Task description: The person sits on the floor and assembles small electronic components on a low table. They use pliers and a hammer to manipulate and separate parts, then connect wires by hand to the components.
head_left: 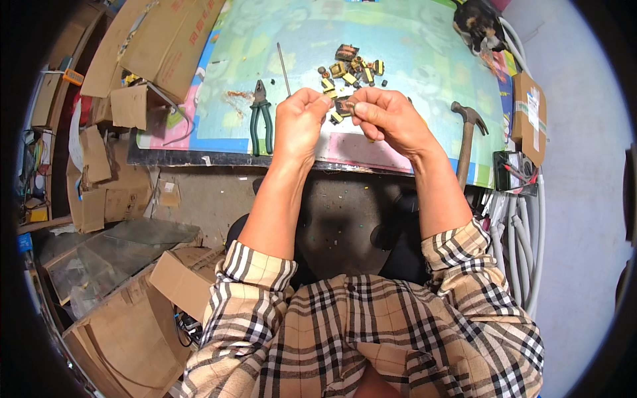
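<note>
My left hand [300, 123] is closed in a pinch, its fingertips turned toward my right hand; what they grip is too small to make out. My right hand [391, 119] is closed too, thumb and forefinger at the edge of a small black part with copper windings [344, 105], between the two hands. A thin metal rod [283, 66] runs up from behind my left hand; whether I hold it or it lies on the table is hidden. Just beyond my fingers lies a pile of small yellow, black and copper coil parts [340, 69].
Green-handled pliers [261, 123] lie left of my left hand, near copper wire scraps [239, 97]. A claw hammer [466, 136] rests at the table's right edge. Cardboard boxes [169, 50] stand at the left. A dark furry animal [479, 26] is at the far right corner.
</note>
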A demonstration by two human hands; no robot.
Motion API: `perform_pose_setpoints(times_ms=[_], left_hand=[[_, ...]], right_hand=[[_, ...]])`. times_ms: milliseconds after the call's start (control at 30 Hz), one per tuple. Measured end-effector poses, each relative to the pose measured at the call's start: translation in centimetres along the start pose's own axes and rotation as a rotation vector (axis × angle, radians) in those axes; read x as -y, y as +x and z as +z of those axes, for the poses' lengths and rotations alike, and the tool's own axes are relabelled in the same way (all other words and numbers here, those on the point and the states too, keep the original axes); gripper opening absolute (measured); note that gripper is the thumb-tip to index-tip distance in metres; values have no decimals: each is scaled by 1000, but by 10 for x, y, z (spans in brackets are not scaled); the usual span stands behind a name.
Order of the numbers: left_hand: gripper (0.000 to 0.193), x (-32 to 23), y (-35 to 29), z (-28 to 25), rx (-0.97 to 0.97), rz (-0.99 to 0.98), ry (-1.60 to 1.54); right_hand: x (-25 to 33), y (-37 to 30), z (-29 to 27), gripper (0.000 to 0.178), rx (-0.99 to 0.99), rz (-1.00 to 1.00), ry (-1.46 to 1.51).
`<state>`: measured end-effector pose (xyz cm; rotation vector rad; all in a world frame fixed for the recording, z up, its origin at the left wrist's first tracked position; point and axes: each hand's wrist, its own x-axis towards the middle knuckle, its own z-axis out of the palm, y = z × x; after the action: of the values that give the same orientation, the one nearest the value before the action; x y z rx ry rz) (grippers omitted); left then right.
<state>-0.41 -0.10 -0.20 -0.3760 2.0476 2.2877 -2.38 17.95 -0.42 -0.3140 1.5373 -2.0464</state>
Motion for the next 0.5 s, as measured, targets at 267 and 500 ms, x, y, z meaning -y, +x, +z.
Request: perform_pose_setpoints(times_ms=[267, 500], left_hand=[[12, -6, -2, -5, 98, 19, -56], [12, -7, 4, -15, -39, -11, -38]], right_hand=[[-7, 9, -11, 17, -239, -62, -215], [2, 0, -12, 20, -3, 12, 187]])
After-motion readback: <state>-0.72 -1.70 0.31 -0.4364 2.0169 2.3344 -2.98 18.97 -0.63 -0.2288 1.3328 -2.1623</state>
